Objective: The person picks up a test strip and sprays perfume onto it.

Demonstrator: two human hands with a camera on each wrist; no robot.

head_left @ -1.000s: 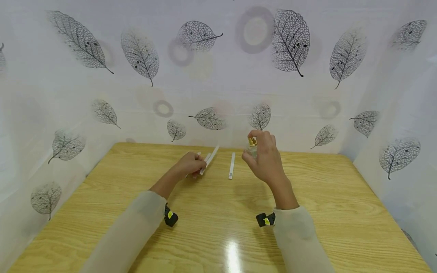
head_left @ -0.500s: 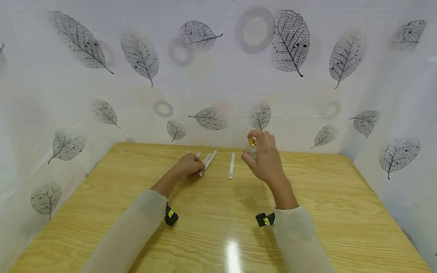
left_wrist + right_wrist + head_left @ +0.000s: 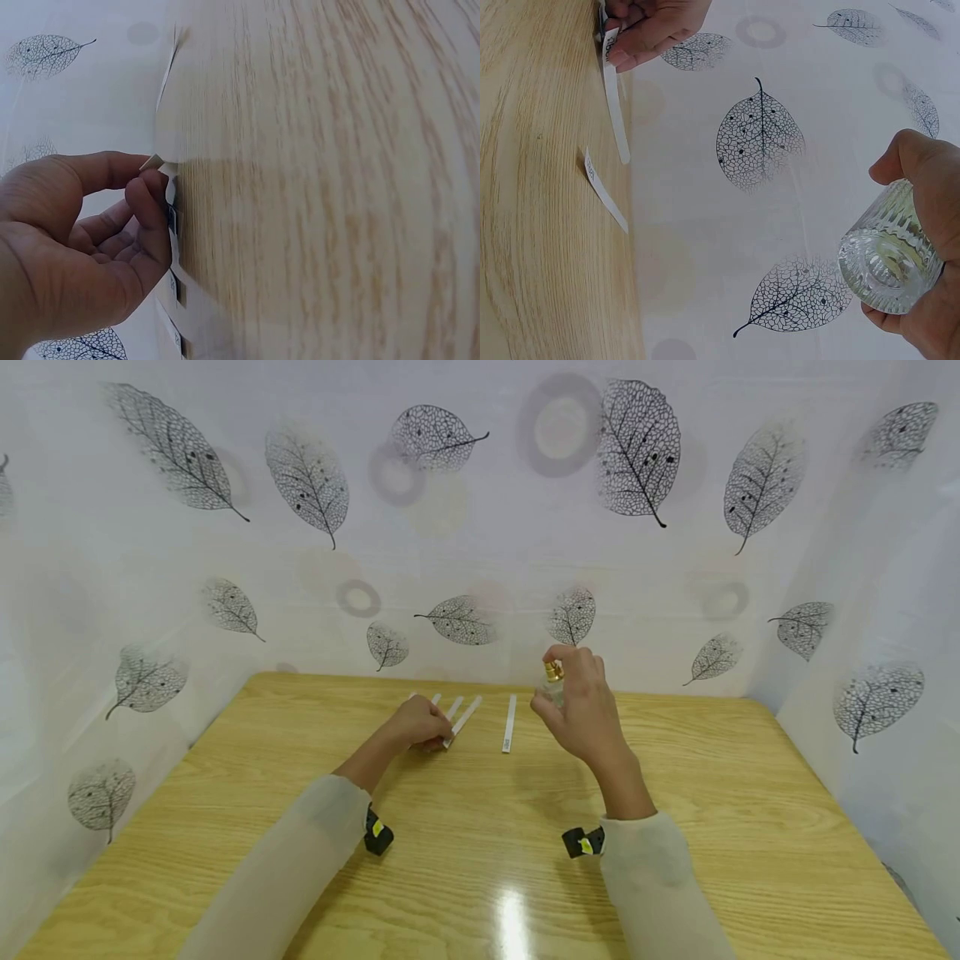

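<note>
My left hand (image 3: 416, 723) pinches the near end of a white paper test strip (image 3: 465, 718) between thumb and index finger, low over the table. In the left wrist view, the pinched end of that strip (image 3: 152, 162) pokes out of the fingertips. Several similar strips lie fanned beside and partly behind this hand. One more strip (image 3: 509, 724), with small print at its near end, lies apart to the right. Raised above the table, my right hand (image 3: 588, 714) grips a clear ribbed glass perfume bottle (image 3: 889, 255). Its index finger rests on the gold spray top (image 3: 553, 671).
The light wood table (image 3: 465, 827) ends at the back against a pale leaf-print curtain (image 3: 480, 527), which also hangs along both sides. Black wrist cameras sit at both cuffs.
The far end of the strip in my left hand has come down toward the table, and the left hand has shifted very slightly. My right hand and the perfume bottle have stayed in place.
</note>
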